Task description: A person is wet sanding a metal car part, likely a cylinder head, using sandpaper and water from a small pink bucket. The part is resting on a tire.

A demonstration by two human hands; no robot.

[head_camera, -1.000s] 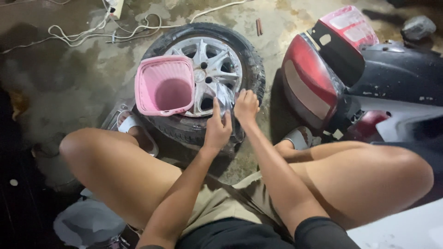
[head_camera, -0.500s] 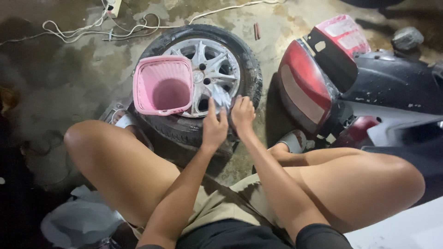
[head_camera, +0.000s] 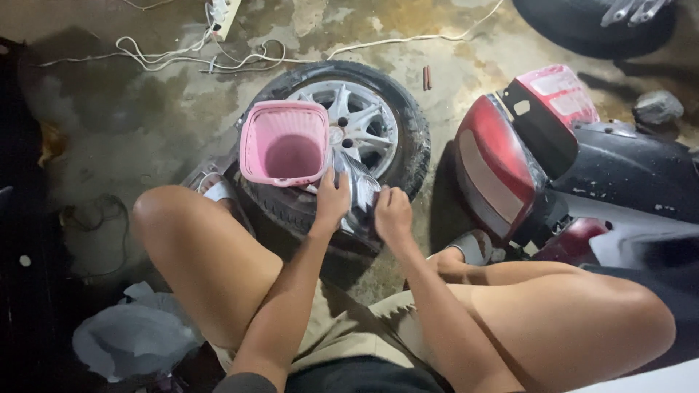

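A car wheel (head_camera: 397,120) with a silver spoked rim lies flat on the wet concrete in front of me. A pink plastic basket (head_camera: 285,143) sits on its left half. My left hand (head_camera: 331,200) rests with fingers spread on the near part of the rim, right beside the basket. My right hand (head_camera: 393,215) is next to it on the near rim edge, fingers curled. Whether it holds anything small is hidden. My bare knees frame both arms.
A red and black scooter body (head_camera: 524,167) stands close on the right. White cables (head_camera: 182,54) and a power strip (head_camera: 218,11) lie at the back. Another tyre (head_camera: 575,25) is at the far right, and a grey plastic bag (head_camera: 135,338) by my left leg.
My right hand has slid toward me along the rim and its fingers have curled in. My left hand stays on the rim beside the basket. The view shifted slightly.
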